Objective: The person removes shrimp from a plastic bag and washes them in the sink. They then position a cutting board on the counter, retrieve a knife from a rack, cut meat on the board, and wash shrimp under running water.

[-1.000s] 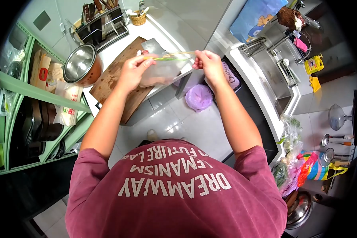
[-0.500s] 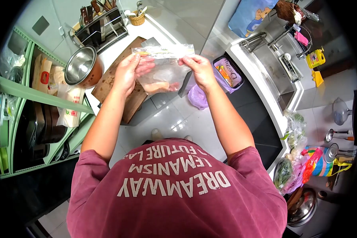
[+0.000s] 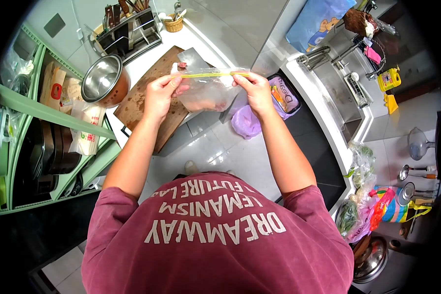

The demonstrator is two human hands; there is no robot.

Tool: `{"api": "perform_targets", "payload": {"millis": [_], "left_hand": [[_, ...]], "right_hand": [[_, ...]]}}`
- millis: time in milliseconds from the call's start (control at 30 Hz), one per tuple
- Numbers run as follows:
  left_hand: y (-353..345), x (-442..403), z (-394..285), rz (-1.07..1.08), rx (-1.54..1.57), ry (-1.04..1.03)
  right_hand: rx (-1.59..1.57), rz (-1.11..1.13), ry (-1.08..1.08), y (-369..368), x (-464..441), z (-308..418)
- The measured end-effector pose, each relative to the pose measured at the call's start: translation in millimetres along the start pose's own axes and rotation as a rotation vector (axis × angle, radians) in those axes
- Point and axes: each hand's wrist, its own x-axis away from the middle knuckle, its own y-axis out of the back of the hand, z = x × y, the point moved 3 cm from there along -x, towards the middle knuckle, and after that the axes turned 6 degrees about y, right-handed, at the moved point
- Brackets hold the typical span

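Between my two hands hangs a clear zip bag (image 3: 206, 91) with a yellow seal strip along its top. Pale pink meat (image 3: 208, 104) lies in the bottom of it. My left hand (image 3: 160, 94) pinches one end of the strip, and my right hand (image 3: 256, 91) pinches the other, so the top edge is stretched straight. Beyond the bag is a wooden cutting board (image 3: 141, 98) with wet marks. A cleaver blade (image 3: 193, 58) rests on the board, a small red scrap (image 3: 182, 65) beside it. The cleaver's handle is not visible.
A steel pot (image 3: 103, 81) stands left of the board, near a knife rack (image 3: 132, 36) and a small basket (image 3: 173, 23). Green shelving (image 3: 49, 115) is at the left. A lined bin (image 3: 285, 95) and purple bag (image 3: 246, 121) are at the right, before the sink (image 3: 330, 81).
The bag's top edge has gone from slack and crumpled to a taut, straight line. Both hands have shifted slightly right and down, and the view has tilted a little.
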Motion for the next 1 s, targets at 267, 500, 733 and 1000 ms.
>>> {"api": "perform_targets", "payload": {"millis": [267, 500, 733, 1000], "left_hand": [[-4.4, 8.4, 1.2, -0.057, -0.048, -0.021], [-6.8, 11.0, 2.5, -0.081, -0.128, -0.133], [-5.5, 6.7, -1.4, 0.221, -0.311, -0.041], [-33.8, 10.6, -13.4, 0.102, -0.792, -0.322]], "right_hand": [[-0.018, -0.011, 0.029, 3.6, 5.7, -1.8], [-0.021, -0.053, 0.072, -3.7, 11.5, 1.4], [0.077, -0.011, 0.082, -8.4, 13.0, 9.7], [0.228, -0.003, 0.055, -2.3, 15.2, 6.5]]}}
